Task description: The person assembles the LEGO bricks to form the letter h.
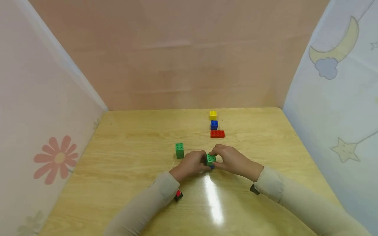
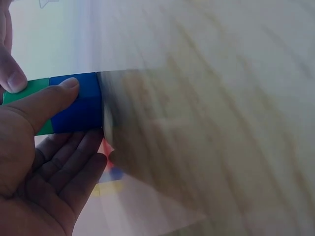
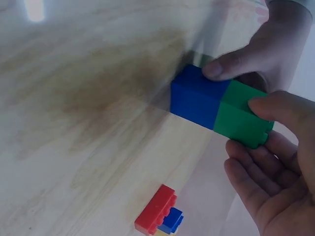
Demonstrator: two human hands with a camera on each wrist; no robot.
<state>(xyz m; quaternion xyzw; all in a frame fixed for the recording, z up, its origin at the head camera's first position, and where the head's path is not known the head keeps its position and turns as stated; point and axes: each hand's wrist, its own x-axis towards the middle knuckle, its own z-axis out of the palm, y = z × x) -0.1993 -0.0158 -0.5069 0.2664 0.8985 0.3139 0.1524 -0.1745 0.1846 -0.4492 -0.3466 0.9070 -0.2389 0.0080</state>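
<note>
A green brick (image 1: 211, 159) sits squarely on a blue brick (image 3: 194, 101), forming a small two-brick stack on the table. My right hand (image 1: 233, 159) pinches the green brick between thumb and fingers. From the other side, my left hand (image 1: 192, 163) grips the blue brick low down; its thumb lies flat along the blue face in the left wrist view. In the head view the hands hide most of the blue brick. Just beyond the left hand stands a tall green block (image 1: 179, 150) with studs on top.
Farther back on the wooden table (image 1: 133, 137), a red brick (image 1: 217, 134), a second blue brick (image 1: 214, 125) and a yellow brick (image 1: 213, 115) lie in a row running away from me. Fabric walls border the table at the back, left and right.
</note>
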